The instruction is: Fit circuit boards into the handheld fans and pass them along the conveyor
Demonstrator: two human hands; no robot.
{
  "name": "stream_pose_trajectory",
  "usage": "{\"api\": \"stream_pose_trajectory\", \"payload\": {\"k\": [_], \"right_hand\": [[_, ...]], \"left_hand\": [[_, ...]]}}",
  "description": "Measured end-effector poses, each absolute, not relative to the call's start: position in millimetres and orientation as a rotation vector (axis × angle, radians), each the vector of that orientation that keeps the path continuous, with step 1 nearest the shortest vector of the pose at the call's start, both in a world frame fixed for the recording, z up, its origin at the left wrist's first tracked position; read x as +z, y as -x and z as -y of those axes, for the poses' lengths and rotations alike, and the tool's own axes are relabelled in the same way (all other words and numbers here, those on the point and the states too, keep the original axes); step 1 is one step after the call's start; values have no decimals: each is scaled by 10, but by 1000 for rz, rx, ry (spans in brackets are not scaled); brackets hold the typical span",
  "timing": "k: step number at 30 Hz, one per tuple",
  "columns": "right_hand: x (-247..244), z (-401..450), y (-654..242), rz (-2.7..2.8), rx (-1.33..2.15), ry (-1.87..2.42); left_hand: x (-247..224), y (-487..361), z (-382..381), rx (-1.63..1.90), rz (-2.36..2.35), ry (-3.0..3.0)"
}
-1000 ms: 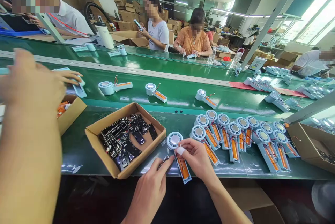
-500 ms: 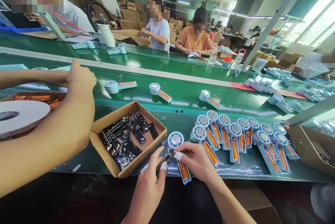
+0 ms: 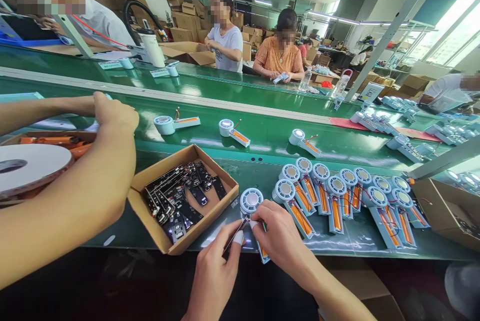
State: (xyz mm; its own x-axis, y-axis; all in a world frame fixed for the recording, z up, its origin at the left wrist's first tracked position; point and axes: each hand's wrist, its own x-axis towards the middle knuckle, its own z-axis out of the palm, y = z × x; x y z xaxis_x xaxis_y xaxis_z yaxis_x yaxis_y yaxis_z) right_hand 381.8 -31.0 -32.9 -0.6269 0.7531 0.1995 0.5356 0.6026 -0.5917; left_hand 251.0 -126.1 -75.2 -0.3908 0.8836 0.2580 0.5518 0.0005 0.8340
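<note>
My left hand (image 3: pixel 217 263) is closed on a narrow black circuit board (image 3: pixel 236 237), held tilted between thumb and fingers. My right hand (image 3: pixel 283 236) pinches a small wire plug against the upper end of the board; the fingers mostly hide the plug. Both hands have white covers on some fingertips. Just beyond them lies a light-blue handheld fan body (image 3: pixel 251 200), its round head up. Its handle, with an orange battery (image 3: pixel 263 252), is partly hidden under my right hand.
A cardboard box (image 3: pixel 202 233) of black circuit boards stands left of my hands. Several fan bodies (image 3: pixel 336 186) with orange batteries lie grouped at the right. Another person's arms (image 3: pixel 82 196) reach in from the left over a white reel (image 3: pixel 48 156). Beyond runs a green conveyor (image 3: pixel 198 146).
My right hand has moved slightly left and closed in on the board's end. Fan bodies on the conveyor have shifted a little to the right.
</note>
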Motion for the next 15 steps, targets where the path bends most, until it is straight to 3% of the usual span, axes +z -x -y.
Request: {"api": "stream_pose_trajectory", "payload": {"k": [5,15], "right_hand": [[-288,384,-3806,2545,443,981],[-353,84,-3931,2287,1127,749]], "left_hand": [[-834,-2588,1301,1437,-2023,-1805],[-700,-2308,1235,1315,-1756,-1644]]}}
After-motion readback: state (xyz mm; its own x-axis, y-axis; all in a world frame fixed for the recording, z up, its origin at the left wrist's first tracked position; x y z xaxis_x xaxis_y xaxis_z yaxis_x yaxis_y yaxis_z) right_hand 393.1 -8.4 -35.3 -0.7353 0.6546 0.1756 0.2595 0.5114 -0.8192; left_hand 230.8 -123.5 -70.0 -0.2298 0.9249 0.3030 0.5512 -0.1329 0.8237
